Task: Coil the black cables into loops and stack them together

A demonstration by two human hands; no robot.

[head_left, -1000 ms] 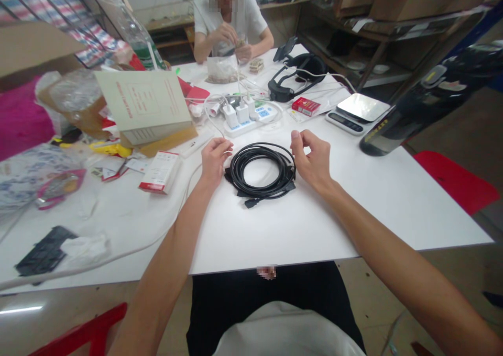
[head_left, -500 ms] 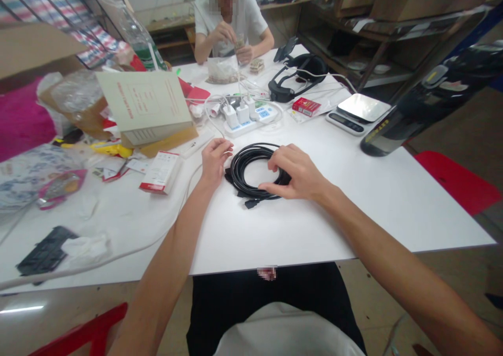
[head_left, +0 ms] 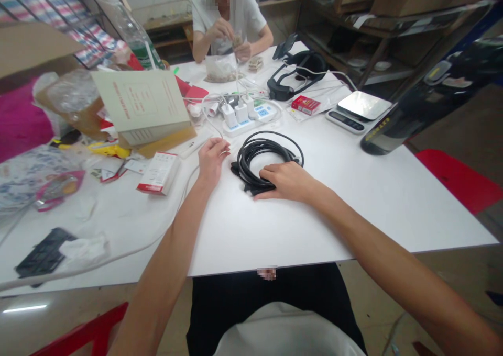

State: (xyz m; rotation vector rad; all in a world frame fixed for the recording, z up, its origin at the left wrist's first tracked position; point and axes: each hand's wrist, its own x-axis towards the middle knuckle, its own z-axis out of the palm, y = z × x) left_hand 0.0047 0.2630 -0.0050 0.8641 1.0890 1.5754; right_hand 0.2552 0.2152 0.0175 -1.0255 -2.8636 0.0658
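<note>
A coiled black cable [head_left: 248,159] lies on the white table in front of me, its loops looser at the upper right. My right hand [head_left: 288,180] grips the near right side of the coil, fingers over the loops and thumb along the front edge. Dark plug ends poke out at the coil's left and lower left, partly hidden. Just left of the coil, my left hand [head_left: 213,159] rests with its fingers curled together, apart from the cable; nothing shows in it.
Beyond the coil sits a power strip [head_left: 239,128] with white plugs. A scale [head_left: 357,112] and a dark bottle [head_left: 393,125] stand at right; a headset [head_left: 281,89] lies farther back. At left are a red-white box [head_left: 159,174] and clutter. A person sits opposite, handling small items.
My right hand has closed from an open curve onto the near side of the coil. The coil has shifted and one loop now spreads to the upper right. My left hand has barely moved.
</note>
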